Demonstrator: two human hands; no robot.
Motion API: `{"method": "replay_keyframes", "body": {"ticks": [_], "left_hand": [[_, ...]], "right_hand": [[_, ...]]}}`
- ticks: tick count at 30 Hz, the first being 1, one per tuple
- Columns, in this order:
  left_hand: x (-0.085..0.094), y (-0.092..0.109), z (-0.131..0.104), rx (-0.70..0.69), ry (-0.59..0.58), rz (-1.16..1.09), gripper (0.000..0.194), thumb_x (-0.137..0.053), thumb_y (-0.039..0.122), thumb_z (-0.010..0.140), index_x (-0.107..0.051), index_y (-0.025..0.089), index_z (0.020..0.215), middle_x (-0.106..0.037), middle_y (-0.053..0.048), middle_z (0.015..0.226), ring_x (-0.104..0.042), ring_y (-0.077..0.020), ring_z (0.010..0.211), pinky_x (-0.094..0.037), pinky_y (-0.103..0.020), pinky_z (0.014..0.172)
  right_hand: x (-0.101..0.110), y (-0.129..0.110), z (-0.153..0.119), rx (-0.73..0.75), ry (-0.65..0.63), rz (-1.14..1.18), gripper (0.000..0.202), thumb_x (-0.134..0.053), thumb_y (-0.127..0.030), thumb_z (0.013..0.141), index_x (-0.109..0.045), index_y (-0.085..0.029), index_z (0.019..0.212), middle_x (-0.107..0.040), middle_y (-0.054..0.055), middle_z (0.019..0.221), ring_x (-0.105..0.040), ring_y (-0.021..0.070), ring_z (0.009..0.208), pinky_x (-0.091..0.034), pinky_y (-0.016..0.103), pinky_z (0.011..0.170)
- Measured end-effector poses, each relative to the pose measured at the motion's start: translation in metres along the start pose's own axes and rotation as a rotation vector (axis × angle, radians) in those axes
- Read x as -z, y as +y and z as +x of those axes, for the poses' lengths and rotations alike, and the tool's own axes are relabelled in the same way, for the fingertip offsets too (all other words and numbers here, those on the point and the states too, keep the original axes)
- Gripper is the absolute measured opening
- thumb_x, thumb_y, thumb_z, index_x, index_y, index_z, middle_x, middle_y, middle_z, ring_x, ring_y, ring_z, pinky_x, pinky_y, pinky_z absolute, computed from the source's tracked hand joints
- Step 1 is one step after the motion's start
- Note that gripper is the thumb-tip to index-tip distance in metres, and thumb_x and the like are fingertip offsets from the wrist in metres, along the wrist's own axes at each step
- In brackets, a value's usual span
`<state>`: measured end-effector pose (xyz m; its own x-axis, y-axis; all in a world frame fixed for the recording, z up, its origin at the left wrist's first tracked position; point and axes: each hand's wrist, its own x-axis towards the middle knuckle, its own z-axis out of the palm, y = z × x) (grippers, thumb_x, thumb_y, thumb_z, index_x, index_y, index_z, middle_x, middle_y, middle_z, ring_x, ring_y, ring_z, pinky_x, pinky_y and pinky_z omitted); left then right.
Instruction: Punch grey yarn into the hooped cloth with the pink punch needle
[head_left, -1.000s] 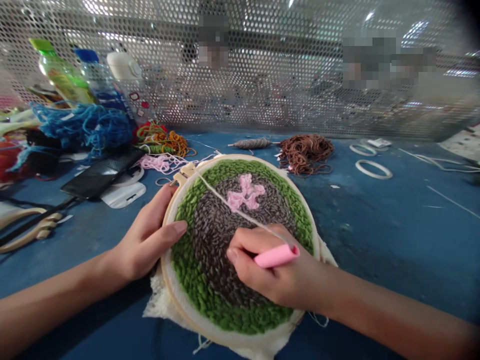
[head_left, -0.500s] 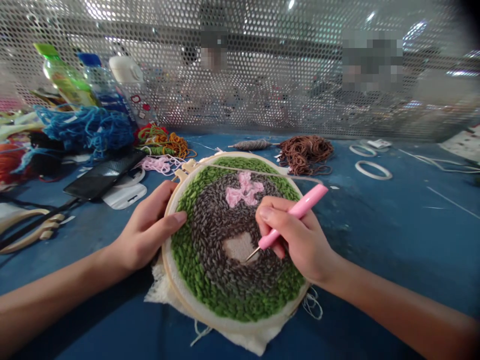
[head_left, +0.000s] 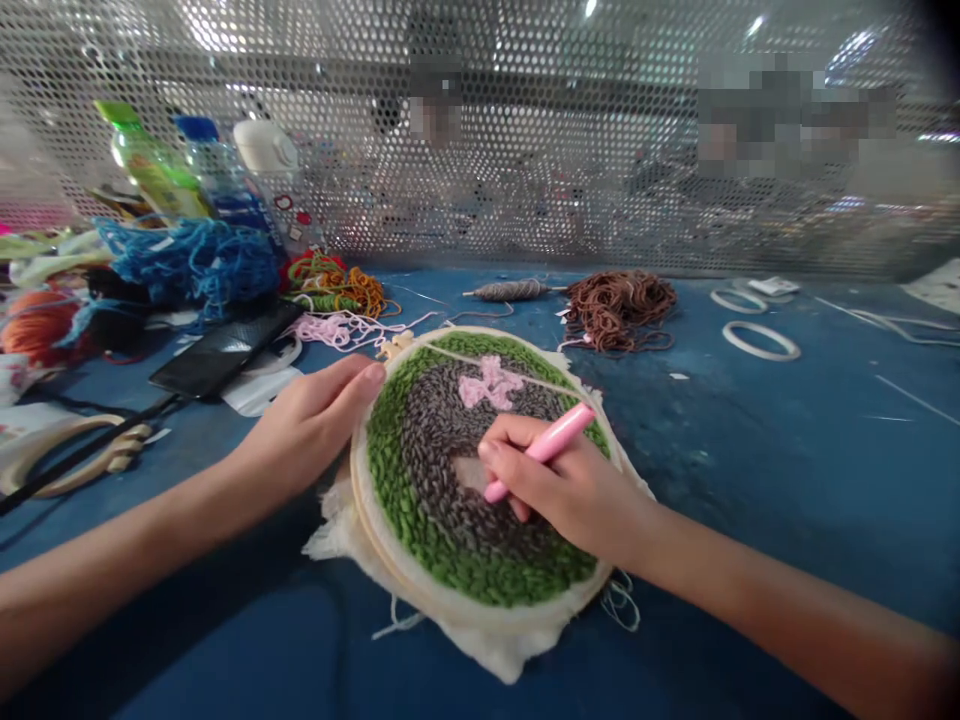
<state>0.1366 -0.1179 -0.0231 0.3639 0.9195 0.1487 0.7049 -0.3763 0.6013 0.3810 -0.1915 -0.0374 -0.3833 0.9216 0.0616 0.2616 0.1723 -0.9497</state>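
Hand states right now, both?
Left hand: closed on the edge of the embroidery hoop.
Right hand: closed around the pink punch pen.

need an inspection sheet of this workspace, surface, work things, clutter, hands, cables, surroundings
surface: blue table, small white scrap on it
work things: embroidery hoop with green and grey loops, bare patch near middle; pink tool
clutter: yarn heaps, bottles, phone, wooden hoop at left; brown yarn, white rings at right
hands: left at embroidery hoop's upper-left edge; right grips pink tool
cables: dark cord or strap crosses wooden hoop, type unclear
surroundings: perforated metal screen, blurred people behind
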Motion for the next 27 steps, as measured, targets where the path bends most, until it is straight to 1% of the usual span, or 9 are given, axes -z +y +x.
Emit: {"method": "replay_keyframes", "body": {"ticks": [3, 6, 9, 12, 15, 17, 20, 23, 27], "left_hand": [[0.004, -0.004, 0.009, 0.029, 0.009, 0.136, 0.035, -0.048, 0.054, 0.094, -0.058, 0.022, 0.1, -0.061, -0.001, 0.079, -0.057, -0.0234, 0.069, -0.038, -0.035, 0.064], [0.008, -0.001, 0.011, 0.021, 0.077, 0.345, 0.063, -0.055, 0.062, 0.089, -0.044, 0.017, 0.131, -0.063, -0.007, 0.097, -0.06, -0.0272, 0.074, -0.037, -0.037, 0.065], [0.008, 0.007, 0.015, -0.057, -0.037, 0.439, 0.062, -0.053, 0.063, 0.09, -0.047, 0.025, 0.138, -0.063, -0.006, 0.1, -0.063, -0.0275, 0.077, -0.037, -0.035, 0.066], [0.0, 0.012, 0.032, -0.111, -0.181, 0.398, 0.047, -0.055, 0.059, 0.09, -0.062, 0.032, 0.127, -0.067, -0.002, 0.09, -0.064, -0.0264, 0.077, -0.036, -0.032, 0.064], [-0.001, 0.013, 0.062, -0.076, -0.199, 0.343, 0.03, -0.054, 0.048, 0.092, -0.069, 0.026, 0.106, -0.067, -0.001, 0.077, -0.062, -0.0236, 0.07, -0.036, -0.032, 0.06], [0.009, 0.01, 0.083, -0.01, -0.21, 0.272, 0.029, -0.05, 0.044, 0.096, -0.067, 0.02, 0.096, -0.062, 0.001, 0.069, -0.057, -0.0176, 0.058, -0.039, -0.03, 0.056], [0.037, 0.002, 0.102, 0.068, -0.339, 0.157, 0.038, -0.052, 0.044, 0.098, -0.061, 0.017, 0.074, -0.053, 0.006, 0.058, -0.046, -0.0102, 0.045, -0.037, -0.024, 0.047], [0.06, -0.004, 0.091, 0.139, -0.586, 0.047, 0.036, -0.057, 0.037, 0.09, -0.063, 0.019, 0.059, -0.053, 0.004, 0.043, -0.045, -0.0099, 0.038, -0.032, -0.02, 0.039], [0.062, 0.002, 0.044, 0.194, -0.88, -0.104, 0.027, -0.06, 0.041, 0.086, -0.073, 0.021, 0.073, -0.058, 0.001, 0.049, -0.051, -0.0143, 0.041, -0.041, -0.023, 0.04]], "right_hand": [[0.0, 0.003, 0.003, -0.039, -0.041, 0.031, 0.03, -0.048, -0.038, 0.101, -0.053, -0.02, 0.076, -0.049, -0.005, 0.059, -0.048, 0.0103, 0.056, -0.037, 0.024, 0.054], [-0.001, 0.003, 0.003, 0.001, -0.048, 0.007, 0.027, -0.049, -0.034, 0.099, -0.052, -0.02, 0.076, -0.048, -0.005, 0.059, -0.049, 0.0107, 0.058, -0.036, 0.024, 0.055], [-0.003, 0.001, 0.001, 0.057, -0.044, -0.088, 0.024, -0.05, -0.031, 0.098, -0.052, -0.02, 0.076, -0.048, -0.005, 0.06, -0.045, 0.0104, 0.058, -0.034, 0.025, 0.055], [-0.002, 0.0, -0.001, 0.11, -0.062, -0.145, 0.022, -0.049, -0.029, 0.097, -0.054, -0.02, 0.077, -0.051, -0.004, 0.064, -0.044, 0.0105, 0.058, -0.035, 0.026, 0.056], [-0.001, 0.0, 0.0, 0.131, -0.079, -0.14, 0.021, -0.049, -0.028, 0.096, -0.054, -0.02, 0.078, -0.051, -0.004, 0.065, -0.045, 0.011, 0.059, -0.034, 0.026, 0.057], [0.0, 0.002, 0.002, 0.129, -0.078, -0.13, 0.02, -0.049, -0.027, 0.095, -0.054, -0.02, 0.077, -0.051, -0.004, 0.065, -0.046, 0.0113, 0.06, -0.034, 0.026, 0.057], [0.0, 0.005, 0.003, 0.103, -0.077, -0.082, 0.02, -0.05, -0.029, 0.095, -0.053, -0.02, 0.077, -0.049, -0.005, 0.063, -0.045, 0.0112, 0.059, -0.033, 0.026, 0.056], [0.001, 0.004, 0.004, 0.101, -0.082, -0.066, 0.02, -0.05, -0.03, 0.095, -0.053, -0.02, 0.077, -0.049, -0.005, 0.063, -0.044, 0.0112, 0.059, -0.032, 0.025, 0.056], [0.002, 0.0, 0.006, 0.139, -0.077, -0.102, 0.022, -0.049, -0.029, 0.094, -0.052, -0.02, 0.074, -0.051, -0.003, 0.067, -0.047, 0.0117, 0.063, -0.034, 0.026, 0.06]]}}
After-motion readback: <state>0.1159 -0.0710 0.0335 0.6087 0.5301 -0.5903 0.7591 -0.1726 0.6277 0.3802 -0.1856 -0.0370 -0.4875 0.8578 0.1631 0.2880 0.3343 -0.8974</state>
